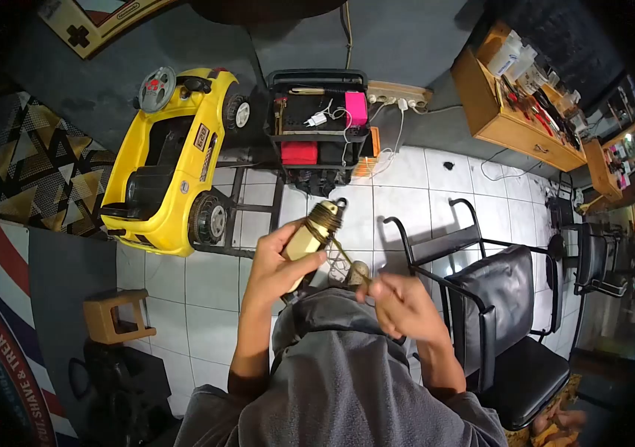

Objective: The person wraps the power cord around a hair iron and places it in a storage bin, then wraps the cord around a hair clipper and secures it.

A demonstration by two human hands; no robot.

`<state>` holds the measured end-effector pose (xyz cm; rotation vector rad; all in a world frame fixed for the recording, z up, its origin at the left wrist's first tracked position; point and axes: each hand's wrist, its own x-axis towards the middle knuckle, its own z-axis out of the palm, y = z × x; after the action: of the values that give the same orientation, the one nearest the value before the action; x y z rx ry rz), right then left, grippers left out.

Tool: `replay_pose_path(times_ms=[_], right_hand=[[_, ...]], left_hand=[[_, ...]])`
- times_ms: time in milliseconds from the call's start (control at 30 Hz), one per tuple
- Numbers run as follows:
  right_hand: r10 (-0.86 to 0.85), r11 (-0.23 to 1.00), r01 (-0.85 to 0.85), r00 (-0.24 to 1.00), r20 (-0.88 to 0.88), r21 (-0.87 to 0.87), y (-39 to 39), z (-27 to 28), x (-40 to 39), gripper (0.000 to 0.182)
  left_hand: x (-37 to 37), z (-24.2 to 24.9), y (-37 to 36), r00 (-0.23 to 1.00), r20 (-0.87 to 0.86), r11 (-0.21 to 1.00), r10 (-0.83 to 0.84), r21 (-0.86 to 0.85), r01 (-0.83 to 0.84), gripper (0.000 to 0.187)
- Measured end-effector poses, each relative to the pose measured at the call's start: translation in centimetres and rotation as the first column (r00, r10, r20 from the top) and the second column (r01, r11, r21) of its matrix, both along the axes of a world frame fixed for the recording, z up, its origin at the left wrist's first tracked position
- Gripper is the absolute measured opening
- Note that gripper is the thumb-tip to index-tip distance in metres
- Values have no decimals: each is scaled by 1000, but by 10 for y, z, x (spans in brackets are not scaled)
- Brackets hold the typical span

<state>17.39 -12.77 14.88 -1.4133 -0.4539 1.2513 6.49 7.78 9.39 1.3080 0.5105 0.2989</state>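
Gold hair clippers (301,243), tilted with the cord end up, are held in my left hand (276,270), whose fingers and thumb wrap round the body. A dark cord (323,226) is wound in several turns about the upper end of the clippers. From there a stretch of it runs down to the right into my right hand (399,304). The fingers of my right hand are closed on the cord, slightly blurred. Both hands are above my lap, apart from each other.
Ahead stands a black trolley (317,138) with a charger and pink box. A yellow toy car (176,164) is at the left. The black barber chair (492,298) stands at the right, near a wooden drawer unit (526,138). A brown stool (115,316) sits lower left.
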Motion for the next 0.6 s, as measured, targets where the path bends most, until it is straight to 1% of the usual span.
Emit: replay_pose_path(times_ms=[33, 67, 100, 133, 167, 200, 233, 300, 333, 367, 400, 433, 467, 500, 567, 600], right_hand=[[39, 999, -42, 982, 183, 14, -3, 7, -5, 26], [43, 997, -60, 937, 347, 38, -6, 14, -8, 21], [41, 998, -58, 937, 346, 38, -8, 24, -8, 21], [18, 997, -49, 913, 408, 65, -10, 34, -7, 21], [-6, 995, -41, 883, 470, 91, -12, 41, -5, 21], [-8, 992, -53, 881, 473, 116, -13, 45, -1, 19], [-10, 992, -49, 883, 469, 113, -12, 49, 2, 19], [-78, 985, -3, 883, 462, 172, -6, 54, 9, 18], [-117, 978, 25, 888, 444, 209, 0, 54, 13, 20], [-192, 955, 61, 871, 453, 289, 7, 51, 17, 21], [-253, 948, 140, 876, 411, 284, 15, 49, 21, 21], [-314, 936, 219, 874, 371, 275, 24, 47, 25, 21], [-362, 926, 273, 839, 406, 261, 34, 45, 32, 22], [-407, 912, 326, 800, 441, 250, 43, 41, 40, 23], [-405, 914, 307, 701, 587, 265, 60, 21, 59, 26], [-371, 926, 312, 666, 647, 210, 65, 11, 66, 28]], left_hand=[[0, 0, 2, 999, -21, 999, 31, 31, -30, 46], [-1, -9, 6, 996, -68, 986, 64, 157, -53, 45], [-3, -19, 10, 989, -111, 958, 99, 281, -64, 44], [-4, -15, 10, 989, -113, 958, 94, 280, -59, 44], [-5, -7, 9, 965, -257, 928, 59, 370, 42, 44], [-7, -4, 9, 915, -401, 885, 39, 439, 155, 44], [-12, -16, 9, 923, -384, 876, -8, 443, 192, 46], [-17, -32, 5, 962, -257, 844, -94, 492, 214, 51], [-14, -22, 3, 932, -305, 775, -195, 535, 337, 55], [-12, -23, 1, 930, -307, 775, -204, 529, 345, 55], [-10, -24, -3, 884, -306, 702, -354, 537, 468, 56], [-4, -17, -8, 813, -305, 609, -496, 545, 576, 57], [-1, -6, -14, 767, -285, 569, -575, 535, 625, 56], [-1, -5, -20, 733, -294, 556, -613, 499, 665, 58], [3, 9, -33, 663, -261, 544, -702, 404, 735, 61], [3, 18, -36, 657, -258, 540, -708, 401, 740, 61]])
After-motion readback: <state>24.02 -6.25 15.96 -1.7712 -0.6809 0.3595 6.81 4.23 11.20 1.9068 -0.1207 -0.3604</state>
